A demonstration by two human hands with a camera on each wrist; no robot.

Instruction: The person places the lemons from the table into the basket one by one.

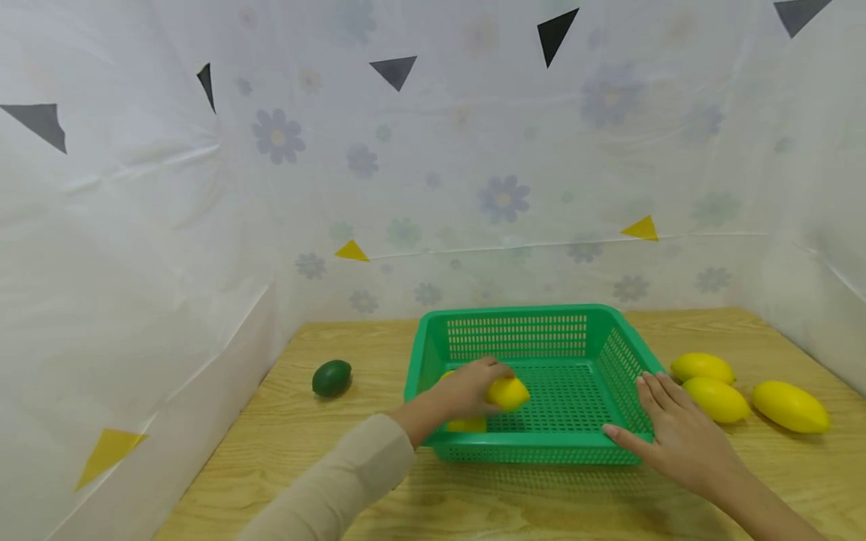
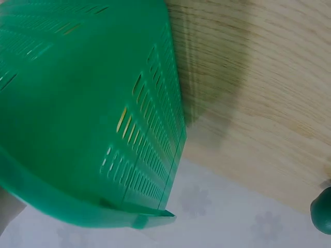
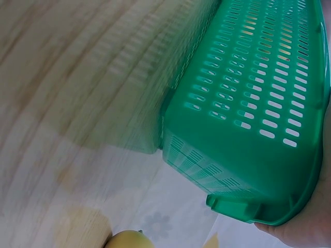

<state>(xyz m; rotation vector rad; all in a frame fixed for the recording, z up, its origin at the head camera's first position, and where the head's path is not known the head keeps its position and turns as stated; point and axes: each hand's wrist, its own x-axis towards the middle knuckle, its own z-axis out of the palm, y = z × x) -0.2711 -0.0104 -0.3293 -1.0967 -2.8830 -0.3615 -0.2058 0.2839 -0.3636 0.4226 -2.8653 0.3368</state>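
My left hand (image 1: 470, 387) reaches over the left side of a green plastic basket (image 1: 534, 438) and grips a lemon (image 1: 509, 394) inside it. Beneath that hand, more yellow fruit (image 1: 467, 425) shows in the basket, partly covered by the hand and wrist. My right hand (image 1: 683, 436) rests on the basket's front right corner, fingers straight over the right rim and thumb spread along the front rim. In the right wrist view, the slotted wall (image 3: 248, 98) fills much of the frame, with part of the hand (image 3: 310, 222) at the rim. The left wrist view hides the held lemon.
Right of the basket lie three lemons, one at the back (image 1: 702, 368), one beside my right hand (image 1: 717, 400) and one farther right (image 1: 790, 406). A dark green oval fruit (image 1: 331, 378) lies left on the wooden table (image 1: 291, 466). White flowered sheeting (image 1: 433, 150) encloses the table.
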